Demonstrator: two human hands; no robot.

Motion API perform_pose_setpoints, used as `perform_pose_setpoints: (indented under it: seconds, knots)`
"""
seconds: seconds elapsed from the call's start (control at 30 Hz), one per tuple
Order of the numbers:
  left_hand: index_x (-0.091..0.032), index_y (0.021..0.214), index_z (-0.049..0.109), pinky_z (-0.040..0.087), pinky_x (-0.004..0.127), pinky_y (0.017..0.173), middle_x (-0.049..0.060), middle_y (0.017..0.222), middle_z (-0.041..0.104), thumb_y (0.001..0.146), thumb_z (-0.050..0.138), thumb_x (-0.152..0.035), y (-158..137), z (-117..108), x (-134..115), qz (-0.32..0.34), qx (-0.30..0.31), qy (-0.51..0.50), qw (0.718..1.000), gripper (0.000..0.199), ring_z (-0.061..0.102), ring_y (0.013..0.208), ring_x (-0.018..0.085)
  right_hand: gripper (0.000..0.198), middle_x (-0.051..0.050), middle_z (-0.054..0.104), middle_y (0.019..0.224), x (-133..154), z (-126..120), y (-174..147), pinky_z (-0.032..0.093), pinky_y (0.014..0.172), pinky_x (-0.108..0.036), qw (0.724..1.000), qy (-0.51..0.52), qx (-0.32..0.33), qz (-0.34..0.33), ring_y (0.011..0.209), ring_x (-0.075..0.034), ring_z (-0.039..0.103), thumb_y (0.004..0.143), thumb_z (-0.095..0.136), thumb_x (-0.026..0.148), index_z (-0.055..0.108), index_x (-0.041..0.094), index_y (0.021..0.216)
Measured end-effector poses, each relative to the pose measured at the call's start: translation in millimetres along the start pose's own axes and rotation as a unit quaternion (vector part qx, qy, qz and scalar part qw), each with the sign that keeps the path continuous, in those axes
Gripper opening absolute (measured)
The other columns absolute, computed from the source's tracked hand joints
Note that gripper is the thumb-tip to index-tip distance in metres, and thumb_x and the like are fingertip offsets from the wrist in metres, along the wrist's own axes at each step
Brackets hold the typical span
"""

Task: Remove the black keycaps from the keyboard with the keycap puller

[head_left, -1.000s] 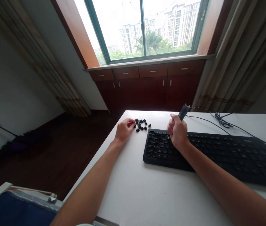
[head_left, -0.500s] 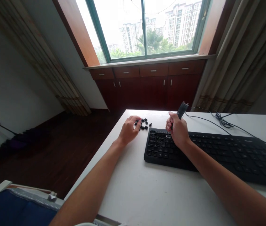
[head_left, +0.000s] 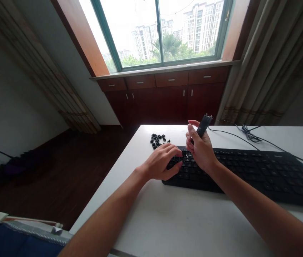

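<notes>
While the right hand [head_left: 200, 151] wraps its fingers around a black keycap puller [head_left: 204, 125], the left hand [head_left: 160, 162] reaches over the left end of a black keyboard [head_left: 248, 173]. The puller slants up and away from the right fist, its pronged end pointing toward the window [head_left: 162, 39], and thin bent wire [head_left: 187, 154] shows below the fist, over the keys. The left hand lies palm down, thumb and forefinger parted by a narrow gap in which keys are visible; its fingertips seem to touch the keys, though at this size contact is hard to confirm.

The keyboard lies flat on a white tabletop [head_left: 194, 221], its long side running off to the right, with the right forearm crossing above its near edge. Just beyond the left hand, near the keyboard's far left corner, a loose cluster of black keycaps [head_left: 155, 139] sits on the tabletop, partly covered by the knuckles. Behind the keyboard, a bundled black cable [head_left: 248, 132] rests toward the far edge. Past the tabletop stands a dark red cabinet [head_left: 159, 103] under the window.
</notes>
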State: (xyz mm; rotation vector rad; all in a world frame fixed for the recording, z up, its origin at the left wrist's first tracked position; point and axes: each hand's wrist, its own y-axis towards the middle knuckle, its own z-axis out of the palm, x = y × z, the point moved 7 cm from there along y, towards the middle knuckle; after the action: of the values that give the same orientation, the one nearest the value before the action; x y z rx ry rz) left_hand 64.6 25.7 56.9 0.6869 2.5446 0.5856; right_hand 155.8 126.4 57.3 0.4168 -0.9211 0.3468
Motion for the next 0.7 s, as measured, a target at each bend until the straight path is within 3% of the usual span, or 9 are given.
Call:
perform_pose_setpoints:
  seconds: [0.1,0.2,0.43,0.53,0.63,0.7]
  knots:
    - [-0.019,0.093,0.057,0.05,0.037,0.075,0.006,0.088,0.068,0.089,0.055,-0.022,-0.7,-0.5,-2.2,0.005,-0.008,-0.034,0.999,0.006,0.059,0.078,0.021,0.03,0.008,0.044,0.059,-5.4,0.8,-3.1,0.029,0.039,-0.018,0.999,0.018,-0.021,0.038,0.045,-0.006,0.034,0.082,0.077,0.045,0.06,0.022,0.088]
    - [-0.019,0.087,0.058,0.049,0.034,0.07,0.005,0.081,0.066,0.088,0.054,-0.021,-1.1,-1.0,-1.4,-0.011,-0.021,-0.062,0.998,0.005,0.058,0.073,0.02,0.037,0.006,0.044,0.057,-9.5,0.5,-4.2,0.033,0.041,-0.02,0.998,-0.007,-0.025,0.065,0.047,-0.007,0.038,0.081,0.076,0.047,0.055,0.019,0.07]
    - [-0.018,0.092,0.067,0.05,0.034,0.073,0.006,0.085,0.069,0.091,0.053,-0.023,-0.1,0.8,1.4,-0.065,-0.055,-0.08,0.993,0.015,0.061,0.078,0.02,0.028,0.003,0.051,0.061,-11.2,0.6,-3.0,0.038,0.045,-0.023,0.994,-0.073,0.041,0.072,0.051,-0.01,0.047,0.085,0.07,0.043,0.069,0.015,0.087]
    - [-0.017,0.096,0.07,0.049,0.034,0.074,0.006,0.086,0.07,0.093,0.053,-0.024,0.3,2.2,2.0,-0.084,-0.049,-0.082,0.992,0.019,0.062,0.078,0.02,0.021,0.005,0.049,0.06,-11.6,-1.6,-2.2,0.035,0.044,-0.023,0.995,-0.061,0.033,0.069,0.049,-0.01,0.045,0.084,0.07,0.037,0.068,0.016,0.09]
    - [-0.017,0.096,0.072,0.049,0.034,0.073,0.006,0.084,0.07,0.094,0.053,-0.027,0.4,3.7,2.7,-0.096,-0.041,-0.083,0.991,0.022,0.062,0.075,0.019,0.02,0.007,0.041,0.055,-14.1,-2.8,-2.0,0.027,0.04,-0.022,0.996,-0.025,0.011,0.081,0.044,-0.008,0.033,0.083,0.07,0.036,0.061,0.019,0.078]
    - [-0.017,0.095,0.073,0.048,0.034,0.073,0.006,0.083,0.07,0.095,0.053,-0.028,0.4,4.7,3.2,-0.101,-0.038,-0.085,0.991,0.023,0.061,0.074,0.019,0.032,0.008,0.035,0.051,-15.8,-3.5,-2.2,0.024,0.039,-0.022,0.996,-0.001,-0.006,0.084,0.043,-0.007,0.027,0.083,0.069,0.037,0.05,0.02,0.065]
